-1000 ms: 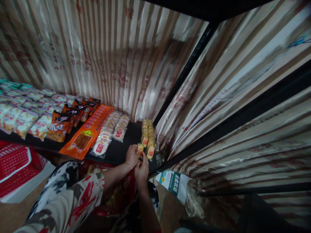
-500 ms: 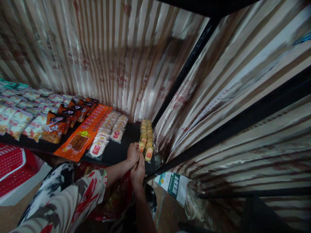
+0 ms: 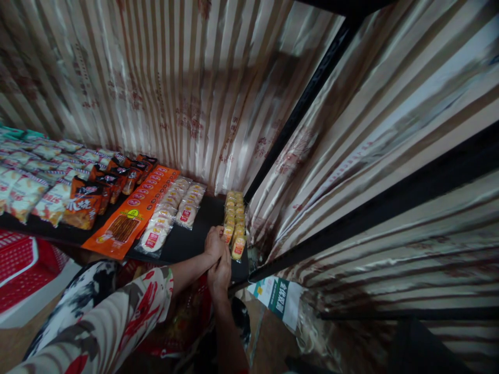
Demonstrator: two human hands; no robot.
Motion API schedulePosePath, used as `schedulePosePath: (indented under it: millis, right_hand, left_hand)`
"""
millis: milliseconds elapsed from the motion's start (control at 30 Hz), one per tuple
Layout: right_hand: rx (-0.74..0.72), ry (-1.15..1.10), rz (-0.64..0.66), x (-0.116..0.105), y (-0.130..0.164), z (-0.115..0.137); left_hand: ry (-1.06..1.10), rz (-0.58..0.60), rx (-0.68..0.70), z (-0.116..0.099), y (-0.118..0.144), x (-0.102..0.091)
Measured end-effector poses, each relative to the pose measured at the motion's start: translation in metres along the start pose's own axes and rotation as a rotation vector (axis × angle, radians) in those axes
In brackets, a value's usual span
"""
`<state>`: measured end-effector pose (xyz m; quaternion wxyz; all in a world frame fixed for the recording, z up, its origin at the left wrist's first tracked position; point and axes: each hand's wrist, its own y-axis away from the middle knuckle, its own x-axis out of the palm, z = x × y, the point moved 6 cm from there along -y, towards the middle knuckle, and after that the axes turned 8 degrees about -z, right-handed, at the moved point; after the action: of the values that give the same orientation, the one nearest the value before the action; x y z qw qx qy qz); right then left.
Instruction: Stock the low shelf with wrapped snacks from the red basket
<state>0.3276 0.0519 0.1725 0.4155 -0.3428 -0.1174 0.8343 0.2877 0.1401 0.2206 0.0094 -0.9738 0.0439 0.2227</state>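
Observation:
Both of my hands meet at the front right corner of a black shelf [image 3: 195, 234]. My left hand [image 3: 213, 243] and my right hand [image 3: 220, 270] are closed together on a small yellow snack pack [image 3: 227, 235] at the front of a row of the same yellow packs [image 3: 235, 213]. That row runs back along the shelf's right end. My left sleeve is white with red and black print.
White packs with red labels [image 3: 171, 218], a long orange pack [image 3: 130, 213], dark orange packs [image 3: 83, 208] and pale bags [image 3: 23, 192] cover the shelf to the left. A red basket [image 3: 19, 265] sits below left. Striped glossy paper lines the back wall and right side. A green-and-white box [image 3: 278, 296] lies on the floor.
My hands have drawn closer together on the yellow pack and shifted slightly left and up toward the row. The view has tilted a little.

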Motion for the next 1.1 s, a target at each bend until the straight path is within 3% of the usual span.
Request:
schedulePosePath:
  millis: [167,433,667,1100]
  right_hand:
    - [-0.053,0.037,-0.012,-0.001,-0.003,0.004]
    - [-0.115,0.084,-0.015,-0.001,-0.003,0.008]
    - [-0.112,0.115,-0.012,0.001,-0.001,0.005]
    - [-0.096,0.131,-0.007,0.004,0.003,0.001]
  left_hand:
    - [-0.072,-0.020,0.045,0.005,-0.004,0.002]
    - [0.016,-0.013,-0.008,0.008,-0.003,0.001]
    - [-0.104,-0.010,-0.033,0.013,-0.001,0.000]
    - [0.009,-0.005,-0.042,0.026,-0.001,0.009]
